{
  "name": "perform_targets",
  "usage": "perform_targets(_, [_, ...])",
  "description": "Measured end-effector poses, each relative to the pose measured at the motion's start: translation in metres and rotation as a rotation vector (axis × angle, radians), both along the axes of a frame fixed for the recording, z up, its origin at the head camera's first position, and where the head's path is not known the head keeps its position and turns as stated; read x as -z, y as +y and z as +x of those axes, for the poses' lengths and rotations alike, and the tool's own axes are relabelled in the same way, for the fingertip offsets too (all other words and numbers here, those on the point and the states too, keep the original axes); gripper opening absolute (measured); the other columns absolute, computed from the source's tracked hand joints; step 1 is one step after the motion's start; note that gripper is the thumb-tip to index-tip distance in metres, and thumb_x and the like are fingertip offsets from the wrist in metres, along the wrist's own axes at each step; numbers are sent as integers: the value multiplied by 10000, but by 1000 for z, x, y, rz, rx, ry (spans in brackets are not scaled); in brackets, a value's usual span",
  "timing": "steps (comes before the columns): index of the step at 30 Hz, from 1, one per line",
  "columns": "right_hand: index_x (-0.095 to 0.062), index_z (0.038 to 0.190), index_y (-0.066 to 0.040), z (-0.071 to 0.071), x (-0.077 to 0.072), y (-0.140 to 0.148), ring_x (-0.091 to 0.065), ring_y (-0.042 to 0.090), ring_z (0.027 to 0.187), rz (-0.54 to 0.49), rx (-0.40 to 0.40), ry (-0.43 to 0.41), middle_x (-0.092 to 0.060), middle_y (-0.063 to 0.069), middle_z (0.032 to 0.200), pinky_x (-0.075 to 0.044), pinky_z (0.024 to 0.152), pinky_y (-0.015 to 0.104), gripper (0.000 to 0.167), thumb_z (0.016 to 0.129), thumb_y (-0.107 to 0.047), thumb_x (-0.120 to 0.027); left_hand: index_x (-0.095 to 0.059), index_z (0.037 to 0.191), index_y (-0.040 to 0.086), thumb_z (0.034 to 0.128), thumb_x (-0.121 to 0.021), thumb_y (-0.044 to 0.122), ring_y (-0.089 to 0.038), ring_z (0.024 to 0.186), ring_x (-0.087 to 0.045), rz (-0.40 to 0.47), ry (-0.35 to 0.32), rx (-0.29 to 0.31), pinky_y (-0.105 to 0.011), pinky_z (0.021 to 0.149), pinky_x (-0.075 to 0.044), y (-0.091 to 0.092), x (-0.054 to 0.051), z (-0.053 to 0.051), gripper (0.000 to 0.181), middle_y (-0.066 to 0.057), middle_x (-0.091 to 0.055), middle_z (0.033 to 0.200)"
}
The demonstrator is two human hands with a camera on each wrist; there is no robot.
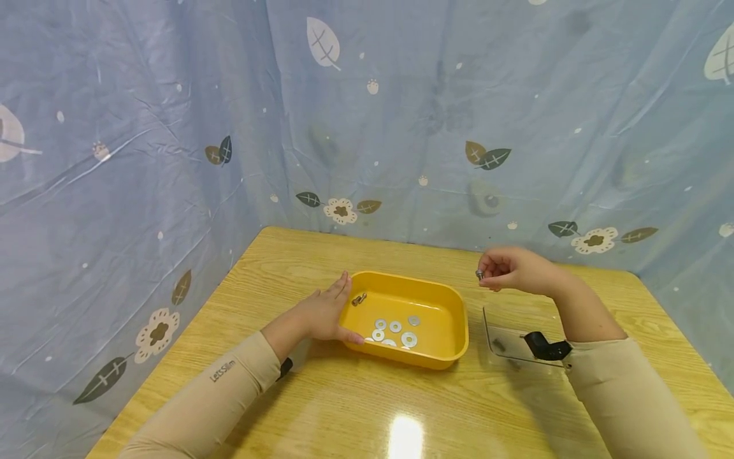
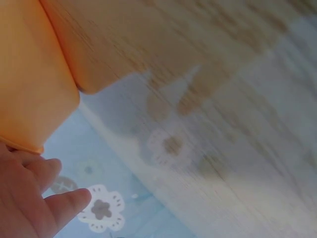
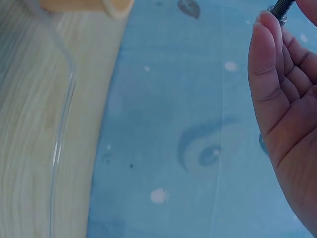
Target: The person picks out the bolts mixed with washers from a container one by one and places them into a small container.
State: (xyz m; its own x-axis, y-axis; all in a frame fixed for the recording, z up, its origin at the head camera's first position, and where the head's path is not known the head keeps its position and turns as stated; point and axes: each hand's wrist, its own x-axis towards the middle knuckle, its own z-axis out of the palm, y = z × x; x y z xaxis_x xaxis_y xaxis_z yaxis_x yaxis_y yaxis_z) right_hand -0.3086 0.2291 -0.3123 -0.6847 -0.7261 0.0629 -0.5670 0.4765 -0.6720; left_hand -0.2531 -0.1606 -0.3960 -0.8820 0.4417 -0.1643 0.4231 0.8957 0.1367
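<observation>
A yellow plastic tray [image 1: 424, 361] sits on the table. Several flat metal washers [image 1: 395, 326] lie on its floor, and small bolts [image 1: 359, 299] rest near its left end. My left hand [image 1: 323, 315] rests on the tray's left end, its fingers extended along that side and the thumb at the front rim. In the left wrist view, fingers [image 2: 69, 206] touch or pass close to the orange-looking tray wall [image 2: 34, 74]. Right of the tray, my right hand [image 1: 518, 271] pinches a threaded bolt [image 3: 283, 8] between thumb and fingers, raised above the table.
A transparent plastic container or sheet [image 1: 510, 341] lies right of the tray, below my right forearm. A black wrist mount [image 1: 545, 347] shows at the right wrist. The wooden table [image 1: 321, 408] meets a blue patterned curtain [image 1: 401, 127] at the back and sides.
</observation>
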Motion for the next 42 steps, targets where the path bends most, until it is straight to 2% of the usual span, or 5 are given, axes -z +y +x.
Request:
perform_targets(13, [-556, 933, -45, 15, 8, 33, -552, 178, 638, 10, 43, -103, -575, 90, 743, -473, 599, 288, 142, 886, -171, -605, 17, 1459, 22, 560, -358, 900, -230, 1385, -93, -15, 5, 2, -537, 1046, -219, -2, 7, -4, 1312, -124, 126, 1506])
perform_targets(18, [-546, 949, -19, 12, 19, 40, -555, 225, 649, -3, 39, -160, -567, 139, 787, -484, 605, 304, 152, 894, -153, -591, 39, 1458, 34, 557, -382, 893, -232, 1384, -93, -10, -12, -14, -525, 1054, -213, -3, 8, -5, 1315, -105, 154, 1500])
perform_targets(25, [-536, 951, 0, 9, 32, 50, -543, 213, 631, -18, 59, -198, -554, 114, 769, -478, 599, 318, 164, 885, -135, -601, 47, 1458, 38, 545, -369, 901, -226, 1384, -88, -6, -15, -14, -520, 1056, -212, -2, 9, -6, 1323, -99, 158, 1501])
perform_targets(32, [-528, 977, 40, 5, 44, 56, -544, 281, 668, -51, 79, -260, -559, 122, 794, -486, 624, 333, 212, 875, -126, -612, 35, 1458, 29, 549, -367, 901, -218, 1387, -70, -5, 2, -7, -527, 1054, -210, -1, 7, -5, 1322, -124, 118, 1514])
perform_targets(42, [-492, 1027, 116, -1, 57, 64, -530, 183, 692, -56, 57, -400, -543, 94, 834, -476, 663, 390, 263, 878, -75, -594, 33, 1458, 30, 541, -369, 905, -216, 1387, -71, -2, -3, -14, -529, 1055, -205, -1, 6, -4, 1330, -128, 105, 1518])
